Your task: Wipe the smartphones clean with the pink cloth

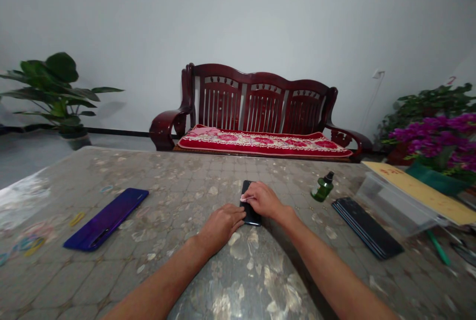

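Note:
A dark smartphone (pixel 254 219) lies flat on the patterned tabletop in front of me. My left hand (pixel 225 221) rests at its left edge, fingers stretched out and their tips touching the phone. Over the phone's upper half, my right hand (pixel 263 200) is closed in a pinch. A small whitish wad (pixel 243 198), like tissue or cloth, pokes out from its fingertips against the phone's surface. My right hand hides part of the phone.
At left lies a blue-purple phone (pixel 107 218) near yellow rubber bands (pixel 77 219). A green bottle (pixel 322 189) stands right of my hands, by a stack of dark phones (pixel 366 228). Beyond are a clear plastic box (pixel 396 206), purple flowers (pixel 442 136) and a wooden bench (pixel 260 79).

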Demonstrator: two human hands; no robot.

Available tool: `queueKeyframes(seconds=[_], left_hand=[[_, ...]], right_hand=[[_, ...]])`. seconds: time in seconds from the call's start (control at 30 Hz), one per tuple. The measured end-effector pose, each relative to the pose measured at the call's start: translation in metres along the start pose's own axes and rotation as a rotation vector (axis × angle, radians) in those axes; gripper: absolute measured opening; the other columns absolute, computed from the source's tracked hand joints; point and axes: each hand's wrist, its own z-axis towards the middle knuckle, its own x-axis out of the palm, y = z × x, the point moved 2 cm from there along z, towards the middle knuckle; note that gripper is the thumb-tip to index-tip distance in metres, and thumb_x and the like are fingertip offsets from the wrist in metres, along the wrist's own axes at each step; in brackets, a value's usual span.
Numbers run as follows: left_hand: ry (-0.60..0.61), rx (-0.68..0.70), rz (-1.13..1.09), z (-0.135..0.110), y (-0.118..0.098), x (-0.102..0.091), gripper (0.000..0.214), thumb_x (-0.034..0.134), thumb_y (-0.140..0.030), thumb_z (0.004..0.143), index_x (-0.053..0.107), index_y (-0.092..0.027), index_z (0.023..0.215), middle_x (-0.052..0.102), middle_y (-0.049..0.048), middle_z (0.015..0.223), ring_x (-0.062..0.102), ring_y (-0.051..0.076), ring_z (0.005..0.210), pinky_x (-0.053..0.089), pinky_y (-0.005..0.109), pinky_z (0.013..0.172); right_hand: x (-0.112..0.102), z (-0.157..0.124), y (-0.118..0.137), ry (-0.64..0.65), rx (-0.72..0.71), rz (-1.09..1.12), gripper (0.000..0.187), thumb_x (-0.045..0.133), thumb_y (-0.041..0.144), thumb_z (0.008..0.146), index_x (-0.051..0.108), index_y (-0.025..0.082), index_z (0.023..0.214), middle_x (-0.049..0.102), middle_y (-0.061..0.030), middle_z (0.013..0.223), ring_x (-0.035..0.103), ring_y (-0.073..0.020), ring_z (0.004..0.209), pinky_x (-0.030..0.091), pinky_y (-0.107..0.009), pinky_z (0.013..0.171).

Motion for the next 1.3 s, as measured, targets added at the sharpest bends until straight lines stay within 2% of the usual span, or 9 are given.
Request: queueKeyframes(seconds=[0.07,0.23,0.5,0.8,0.87,1.07,1.3], left_hand=[[0.003,-0.008,0.004,0.0,0.0,0.001,0.025,0.054,-0.02,0.095,0.071,-0.022,0.113,0.073,0.0075,0.116,0.067,0.022,0.107,0.053,0.037,0.097],[0.003,-0.025,0.01,0.001,0.001,0.001,0.026,0.055,-0.02,0.094,0.071,-0.02,0.115,0.071,0.0095,0.12,0.067,0.024,0.108,0.054,0.038,0.097],[0.033,-0.039,0.034,0.001,-0.002,-0.001,0.025,0.056,-0.02,0.094,0.071,-0.02,0.114,0.071,0.0089,0.12,0.066,0.024,0.109,0.053,0.038,0.098],[-0.021,0.001,0.075,0.001,0.001,0.005,0.022,0.058,-0.019,0.093,0.072,-0.017,0.11,0.072,0.0106,0.117,0.068,0.025,0.105,0.055,0.039,0.094],[-0.038,0.014,0.087,0.001,0.002,0.006,0.021,0.058,-0.019,0.093,0.073,-0.018,0.108,0.073,0.0099,0.115,0.069,0.024,0.103,0.056,0.038,0.092],[-0.044,0.017,0.113,0.001,-0.002,0.004,0.019,0.062,-0.017,0.091,0.072,-0.018,0.107,0.073,0.009,0.114,0.069,0.024,0.1,0.057,0.037,0.09],[-0.045,0.03,0.132,0.003,-0.004,0.003,0.019,0.062,-0.018,0.091,0.072,-0.017,0.106,0.074,0.0096,0.113,0.069,0.024,0.099,0.058,0.037,0.088]], right_hand=[[-0.002,-0.002,-0.007,-0.012,0.019,-0.006,0.022,0.058,0.015,0.088,0.077,0.025,0.094,0.071,-0.002,0.093,0.059,-0.0167,0.095,0.041,-0.026,0.089],[-0.006,-0.004,-0.029,-0.118,0.199,-0.052,0.02,0.057,0.021,0.092,0.076,0.022,0.096,0.07,-0.0048,0.096,0.058,-0.0175,0.097,0.04,-0.027,0.09],[-0.009,-0.03,-0.021,-0.086,0.087,-0.004,0.02,0.06,0.014,0.085,0.077,0.024,0.09,0.071,-0.0011,0.089,0.058,-0.0157,0.088,0.04,-0.025,0.082],[-0.003,-0.003,-0.047,-0.171,0.314,-0.063,0.019,0.058,0.021,0.09,0.077,0.021,0.096,0.07,-0.0051,0.095,0.058,-0.0182,0.095,0.04,-0.025,0.084],[-0.002,-0.008,-0.044,-0.167,0.3,-0.055,0.018,0.059,0.023,0.09,0.077,0.021,0.093,0.07,-0.005,0.093,0.058,-0.0179,0.093,0.04,-0.025,0.082],[-0.005,-0.027,-0.024,-0.132,0.121,-0.09,0.016,0.061,0.018,0.086,0.076,0.023,0.086,0.07,-0.003,0.085,0.058,-0.0171,0.085,0.039,-0.026,0.079],[-0.002,0.001,-0.046,-0.198,0.239,-0.11,0.018,0.059,0.024,0.091,0.076,0.022,0.093,0.069,-0.0053,0.092,0.058,-0.0185,0.091,0.04,-0.027,0.081]])
